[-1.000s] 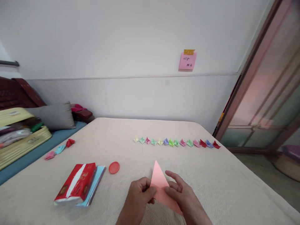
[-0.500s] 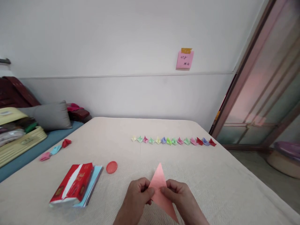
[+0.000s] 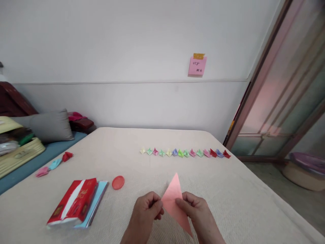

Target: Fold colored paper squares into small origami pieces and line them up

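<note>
A pink sheet of paper (image 3: pixel 174 201), folded to a triangle, is held up over the table near its front. My right hand (image 3: pixel 198 210) grips it from the right, thumb flat on its face and fingers behind. On the other side, my left hand (image 3: pixel 147 210) is closed with thumb against forefinger, pinching the paper's left corner. One point of the triangle aims away from me, another down toward my right wrist.
Several small folded paper boats (image 3: pixel 180 153) stand in a row at the back. A red round lid (image 3: pixel 118 182), a red tissue pack (image 3: pixel 76 200) on coloured paper sheets (image 3: pixel 98 200), and three folded paper pieces (image 3: pixel 55 164) lie to the left.
My left hand has slid outward from the paper's face to its left corner. My right hand keeps its hold, and the paper has turned slightly. The view has shifted a little.
</note>
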{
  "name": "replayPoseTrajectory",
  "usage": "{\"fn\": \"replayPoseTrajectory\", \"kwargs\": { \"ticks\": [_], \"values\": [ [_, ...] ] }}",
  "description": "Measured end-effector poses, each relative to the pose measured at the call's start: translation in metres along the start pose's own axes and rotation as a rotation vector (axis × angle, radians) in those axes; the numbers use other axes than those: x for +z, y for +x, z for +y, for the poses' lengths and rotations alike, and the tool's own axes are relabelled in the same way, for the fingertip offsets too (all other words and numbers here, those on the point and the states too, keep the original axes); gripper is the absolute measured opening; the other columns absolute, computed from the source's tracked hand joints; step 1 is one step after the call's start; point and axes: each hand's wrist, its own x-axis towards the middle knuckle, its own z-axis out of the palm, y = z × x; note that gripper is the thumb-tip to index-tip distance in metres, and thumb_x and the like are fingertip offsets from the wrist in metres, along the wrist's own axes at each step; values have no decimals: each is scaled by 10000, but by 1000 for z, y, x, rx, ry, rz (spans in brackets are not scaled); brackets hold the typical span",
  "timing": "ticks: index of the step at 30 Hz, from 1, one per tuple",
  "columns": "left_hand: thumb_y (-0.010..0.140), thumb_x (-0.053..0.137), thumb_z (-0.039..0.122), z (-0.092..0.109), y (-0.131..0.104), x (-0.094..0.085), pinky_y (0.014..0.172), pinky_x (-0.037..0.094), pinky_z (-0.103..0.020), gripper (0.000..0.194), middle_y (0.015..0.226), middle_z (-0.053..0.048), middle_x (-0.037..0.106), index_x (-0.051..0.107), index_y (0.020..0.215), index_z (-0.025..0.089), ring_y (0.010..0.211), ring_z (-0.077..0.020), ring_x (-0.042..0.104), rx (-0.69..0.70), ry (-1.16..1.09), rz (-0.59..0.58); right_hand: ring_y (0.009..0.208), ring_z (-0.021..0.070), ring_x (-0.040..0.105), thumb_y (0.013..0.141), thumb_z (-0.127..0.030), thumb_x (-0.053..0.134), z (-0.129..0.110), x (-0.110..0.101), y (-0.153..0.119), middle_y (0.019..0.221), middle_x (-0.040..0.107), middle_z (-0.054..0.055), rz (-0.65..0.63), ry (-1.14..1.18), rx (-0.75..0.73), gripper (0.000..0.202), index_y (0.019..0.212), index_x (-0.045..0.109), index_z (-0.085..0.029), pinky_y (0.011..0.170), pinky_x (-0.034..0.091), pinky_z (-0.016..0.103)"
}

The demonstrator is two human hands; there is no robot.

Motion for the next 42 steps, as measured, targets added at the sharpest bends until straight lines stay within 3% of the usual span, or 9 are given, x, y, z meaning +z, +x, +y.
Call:
{"fn": "replayPoseTrajectory", "kwargs": {
  "ticks": [7,17,21,26,28,31,36,42],
  "values": [
    [757,553,246,3,-2,0,554,399,-265,169,566,-5,587,550,608,165,537,-132,504,-18,-3,23,506,113,319,728,-341,619,-16,2,-9,526,414,-42,-56,61,10,251,561,534,-174,503,218,259],
    [766,544,274,0,1,-2,552,387,-256,179,581,1,578,569,627,165,552,-136,501,13,48,29,516,118,233,712,-397,551,-2,-2,3,520,283,-70,17,-79,-61,314,517,381,-220,499,175,263],
    [772,539,291,0,3,-5,555,386,-257,188,590,-4,587,582,639,165,560,-142,512,8,49,59,528,121,210,661,-294,564,-7,-9,4,513,230,-72,65,-213,-72,324,478,304,-233,508,135,277],
    [738,559,301,-4,5,-4,520,362,-257,174,558,-2,587,586,629,167,519,-142,500,16,-4,93,511,114,200,742,-332,540,-22,-12,-4,528,256,-70,-58,-104,-20,314,526,337,-229,497,148,273],
    [733,557,299,-6,5,-4,521,360,-258,175,556,-2,583,581,620,167,517,-142,497,14,2,89,522,114,194,745,-327,561,-25,-11,-7,537,247,-74,-44,-60,-30,332,530,329,-227,500,150,270],
    [739,549,280,-4,5,-4,535,362,-260,162,570,1,571,577,626,167,536,-142,494,8,9,69,519,112,198,730,-317,578,-21,-10,-6,525,249,-75,-18,-71,-35,336,517,336,-224,498,143,270],
    [793,525,308,5,-1,-4,559,358,-263,210,584,8,543,566,641,169,568,-144,469,36,21,74,506,107,228,706,-369,588,-11,-5,-2,513,298,-67,-103,-85,-28,310,507,415,-205,492,159,267],
    [811,556,354,16,-6,-1,529,282,-242,243,570,51,383,534,664,162,555,-118,353,13,-18,-40,493,103,254,666,-353,572,-11,5,-6,519,314,-58,-214,-152,-4,264,506,427,-201,477,165,259]
  ]
}}
